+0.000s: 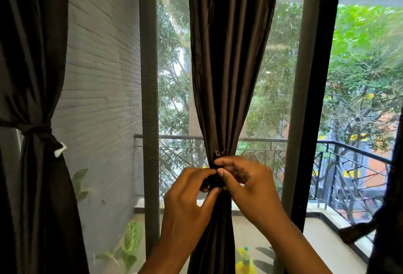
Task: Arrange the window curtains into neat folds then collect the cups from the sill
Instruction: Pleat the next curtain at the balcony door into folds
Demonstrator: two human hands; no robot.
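Note:
A dark brown curtain (226, 60) hangs in the middle of the window, gathered into narrow folds at waist height. My left hand (187, 197) and my right hand (246, 182) meet at that gathered point, and both pinch the dark tie band (216, 183) wrapped round the curtain. A second dark curtain (32, 77) at the left is bound with a knotted tie (37, 130). A third curtain (390, 219) shows at the right edge, its tie hanging loose. No cups or sill appear in view.
Grey window frame posts (149, 99) stand either side of the middle curtain. Beyond the mesh lie a balcony floor, a metal railing (272, 140), a grey brick wall (100, 77), leafy plants (130, 243) and a yellow bottle (245, 260).

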